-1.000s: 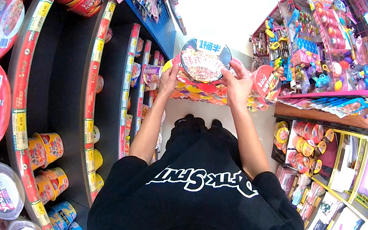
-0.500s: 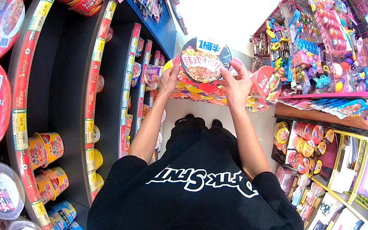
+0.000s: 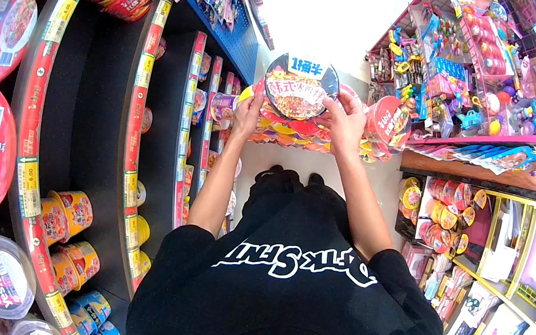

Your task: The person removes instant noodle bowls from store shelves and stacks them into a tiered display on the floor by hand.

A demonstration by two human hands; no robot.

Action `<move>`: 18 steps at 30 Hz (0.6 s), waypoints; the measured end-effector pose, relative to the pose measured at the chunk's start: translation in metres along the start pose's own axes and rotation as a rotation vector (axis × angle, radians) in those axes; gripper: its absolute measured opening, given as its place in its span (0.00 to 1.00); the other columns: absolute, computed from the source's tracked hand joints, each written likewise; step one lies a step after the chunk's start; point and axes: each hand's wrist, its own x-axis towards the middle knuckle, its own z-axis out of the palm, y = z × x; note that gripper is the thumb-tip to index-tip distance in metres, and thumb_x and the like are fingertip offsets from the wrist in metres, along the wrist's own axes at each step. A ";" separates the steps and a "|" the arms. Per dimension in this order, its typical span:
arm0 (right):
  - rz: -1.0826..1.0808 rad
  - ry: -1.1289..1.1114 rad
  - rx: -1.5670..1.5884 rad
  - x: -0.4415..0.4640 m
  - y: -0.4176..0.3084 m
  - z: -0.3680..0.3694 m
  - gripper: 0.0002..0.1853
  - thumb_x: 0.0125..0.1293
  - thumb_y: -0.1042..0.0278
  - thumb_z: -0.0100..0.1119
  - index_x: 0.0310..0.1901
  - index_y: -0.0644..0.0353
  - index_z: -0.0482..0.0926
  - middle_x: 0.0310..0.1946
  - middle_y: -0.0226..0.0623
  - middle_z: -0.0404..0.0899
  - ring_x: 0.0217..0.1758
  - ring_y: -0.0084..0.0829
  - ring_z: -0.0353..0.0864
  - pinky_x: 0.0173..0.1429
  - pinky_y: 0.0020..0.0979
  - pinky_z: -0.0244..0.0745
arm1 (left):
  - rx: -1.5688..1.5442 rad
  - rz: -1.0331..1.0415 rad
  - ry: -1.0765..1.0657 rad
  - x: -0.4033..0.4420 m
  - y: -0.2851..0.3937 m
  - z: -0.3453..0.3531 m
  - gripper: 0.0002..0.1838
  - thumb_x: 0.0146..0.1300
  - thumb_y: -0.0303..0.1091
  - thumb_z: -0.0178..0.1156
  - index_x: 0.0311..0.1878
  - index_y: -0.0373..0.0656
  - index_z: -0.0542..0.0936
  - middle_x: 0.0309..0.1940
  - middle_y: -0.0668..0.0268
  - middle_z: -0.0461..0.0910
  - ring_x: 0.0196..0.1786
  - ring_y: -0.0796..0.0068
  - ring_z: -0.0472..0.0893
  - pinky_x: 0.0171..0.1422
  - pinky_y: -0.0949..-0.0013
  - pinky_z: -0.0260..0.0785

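Observation:
An instant noodle bucket (image 3: 300,88) with a dark round lid and a noodle picture is between my two hands, in front of me. At its left edge my left hand (image 3: 246,117) is closed, thumb up along the side. My right hand (image 3: 346,125) grips the lid's right edge, with thumb and fingers bent at the rim. Below and around it lie many colourful noodle buckets (image 3: 315,141) in a row. A red noodle bucket (image 3: 388,123) stands just right of my right hand, and a purple one (image 3: 223,108) is left of my left hand. The undersides of my fingers are hidden.
Dark shelves (image 3: 104,103) with price strips and noodle buckets run along my left. On the right a pink rack (image 3: 495,139) holds toys above a lower shelf of noodle buckets (image 3: 451,207) and a yellow wire rack (image 3: 502,281). White floor (image 3: 323,19) stretches ahead.
The fingers of my right hand have curled in closer at the lid's edge. The bucket has tilted very slightly. My left hand has hardly moved.

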 end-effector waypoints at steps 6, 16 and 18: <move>0.049 -0.015 0.014 -0.002 -0.005 0.001 0.25 0.62 0.73 0.64 0.59 0.75 0.70 0.53 0.47 0.77 0.28 0.26 0.83 0.28 0.26 0.82 | -0.017 0.011 0.028 0.012 -0.025 0.006 0.39 0.66 0.66 0.50 0.51 0.31 0.81 0.48 0.43 0.80 0.53 0.50 0.79 0.60 0.57 0.66; 0.016 -0.013 -0.024 -0.003 -0.005 0.003 0.26 0.62 0.70 0.66 0.59 0.73 0.71 0.51 0.43 0.79 0.27 0.24 0.82 0.27 0.25 0.80 | -0.029 -0.028 0.061 0.007 -0.018 0.005 0.44 0.61 0.70 0.53 0.54 0.30 0.80 0.52 0.42 0.78 0.57 0.49 0.77 0.64 0.57 0.64; 0.016 -0.011 -0.028 -0.003 -0.006 0.004 0.25 0.62 0.70 0.66 0.58 0.72 0.71 0.51 0.43 0.79 0.27 0.24 0.82 0.27 0.24 0.79 | -0.019 -0.027 0.074 0.007 -0.017 0.005 0.44 0.61 0.70 0.54 0.54 0.30 0.80 0.52 0.41 0.78 0.58 0.49 0.76 0.65 0.57 0.64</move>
